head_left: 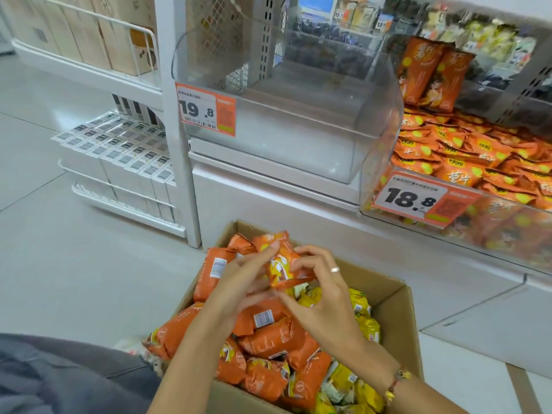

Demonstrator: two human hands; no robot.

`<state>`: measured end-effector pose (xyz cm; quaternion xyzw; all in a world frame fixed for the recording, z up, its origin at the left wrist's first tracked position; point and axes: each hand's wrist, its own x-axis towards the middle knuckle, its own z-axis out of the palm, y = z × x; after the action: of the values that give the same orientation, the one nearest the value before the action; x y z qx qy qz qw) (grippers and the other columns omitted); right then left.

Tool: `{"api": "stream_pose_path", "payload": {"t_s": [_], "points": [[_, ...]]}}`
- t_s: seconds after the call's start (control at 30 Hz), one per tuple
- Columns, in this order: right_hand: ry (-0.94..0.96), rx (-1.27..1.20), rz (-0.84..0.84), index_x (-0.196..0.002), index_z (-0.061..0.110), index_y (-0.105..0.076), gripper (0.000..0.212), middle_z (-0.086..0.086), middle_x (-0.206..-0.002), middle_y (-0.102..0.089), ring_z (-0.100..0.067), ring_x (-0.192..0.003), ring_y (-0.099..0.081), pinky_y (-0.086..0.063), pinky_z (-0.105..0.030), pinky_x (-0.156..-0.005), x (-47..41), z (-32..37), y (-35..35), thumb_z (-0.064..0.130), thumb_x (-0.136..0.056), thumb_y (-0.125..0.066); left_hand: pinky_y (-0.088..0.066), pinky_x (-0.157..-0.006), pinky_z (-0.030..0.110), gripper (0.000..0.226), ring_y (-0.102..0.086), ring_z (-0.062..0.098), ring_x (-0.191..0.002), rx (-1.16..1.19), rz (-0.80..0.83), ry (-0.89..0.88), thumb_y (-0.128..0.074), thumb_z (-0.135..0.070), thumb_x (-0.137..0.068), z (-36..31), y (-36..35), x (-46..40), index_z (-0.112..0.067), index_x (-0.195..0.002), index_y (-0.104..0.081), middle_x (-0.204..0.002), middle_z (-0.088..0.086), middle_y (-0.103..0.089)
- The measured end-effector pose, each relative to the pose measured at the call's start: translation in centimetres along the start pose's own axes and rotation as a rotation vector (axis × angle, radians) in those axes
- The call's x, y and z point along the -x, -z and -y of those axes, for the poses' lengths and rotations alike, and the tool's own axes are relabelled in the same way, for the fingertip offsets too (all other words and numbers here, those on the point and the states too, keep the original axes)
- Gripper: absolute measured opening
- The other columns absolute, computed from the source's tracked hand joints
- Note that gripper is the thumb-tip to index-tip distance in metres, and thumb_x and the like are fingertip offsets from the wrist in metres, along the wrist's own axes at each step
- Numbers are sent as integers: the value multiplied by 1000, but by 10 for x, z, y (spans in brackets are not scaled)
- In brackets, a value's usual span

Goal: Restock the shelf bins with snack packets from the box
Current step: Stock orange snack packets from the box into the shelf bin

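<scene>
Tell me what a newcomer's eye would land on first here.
Both hands, the left hand and right hand, hold one orange snack packet above the open cardboard box of orange and yellow packets. Above, the clear bin tagged 19.8 stands bare; the bin beside it, tagged 18.8, brims with orange packets.

The clear bin (286,115) above the box (394,297) stands open on top with room inside, its front wall and price tag (206,110) barring a straight reach; the neighbouring bin (466,162) is heaped with orange packets.

Both hands (286,282) holding orange packet (285,264), box (397,318)
</scene>
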<state>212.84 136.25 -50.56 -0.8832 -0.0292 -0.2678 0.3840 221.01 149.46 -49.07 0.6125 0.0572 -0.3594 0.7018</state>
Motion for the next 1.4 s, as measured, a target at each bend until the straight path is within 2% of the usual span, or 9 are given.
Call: {"api": "stream_pose_path", "payload": {"t_s": [0.2,0.33,0.57,0.73,0.9,1.07,1.23,1.3,1.4], "points": [[-312,370,623,-130,33,-37,57,11,-121,-54,-13,-111,-55,-49,-36,-88,9,-36,-4,46,-82,-66,-50,-70,18,35,-63,2,-88,146,-285,-193,-67,-33,-87,-5,27,1,-16,-116,-59,-94,-6,-70],[-156,526,936,-131,26,-48,57,2,-132,-37,-19,-122,-41,-42,-35,-92,21,-44,-20,42,-81,-70,-49,-81,26,20,-60,4,-86,185,-382,-202,-66,-29,-89,-8,37,0,-19,-105,-59,-90,-6,-66],[208,799,894,-126,10,-52,56,-11,-135,-45,-28,-121,-46,-43,-40,-94,26,-42,-16,34,-79,-73,-52,-79,30,15,-63,10,-86,151,-360,-195,-65,-31,-88,-6,40,-5,-20,-98,-60,-90,-2,-67],[-56,722,803,-118,21,-37,43,0,-110,-59,-24,-100,-57,-40,-35,-75,16,-32,48,41,-90,-61,-50,-68,27,20,-65,14,-84,16,-247,-139,-64,-33,-88,-2,29,-12,-19,-101,-60,-90,1,-69],[-586,133,377,-102,34,-46,55,16,-108,-60,-8,-97,-61,-56,-33,-77,14,-25,101,39,-65,-86,-52,-64,32,21,-67,22,-82,8,-92,54,-69,-22,-84,4,-5,-17,-10,-100,-63,-89,9,-71],[-637,-205,92,-119,34,-58,59,11,-112,-64,2,-91,-66,-56,-20,-72,3,5,118,22,-68,-85,-59,-75,33,40,-71,22,-90,-28,135,72,-70,-30,-82,11,-49,-1,-11,-116,-61,-96,7,-75],[-598,-284,103,-121,39,-61,46,16,-106,-70,3,-93,-67,-55,-18,-77,-8,24,130,44,-75,-68,-53,-86,34,54,-70,20,-101,74,277,-27,-65,-34,-82,7,-74,16,-15,-130,-52,-110,4,-73],[-609,-288,161,-124,43,-57,36,19,-111,-65,10,-93,-63,-50,-9,-71,-13,28,140,44,-87,-54,-55,-80,32,58,-70,20,-99,80,271,-46,-64,-32,-82,2,-78,17,-15,-135,-47,-108,4,-73],[-619,-289,255,-123,48,-52,36,18,-117,-62,6,-97,-64,-53,-15,-76,-19,33,155,41,-88,-55,-53,-81,34,51,-71,19,-96,35,281,-99,-63,-30,-85,-7,-83,21,-18,-132,-50,-105,3,-74]]}}
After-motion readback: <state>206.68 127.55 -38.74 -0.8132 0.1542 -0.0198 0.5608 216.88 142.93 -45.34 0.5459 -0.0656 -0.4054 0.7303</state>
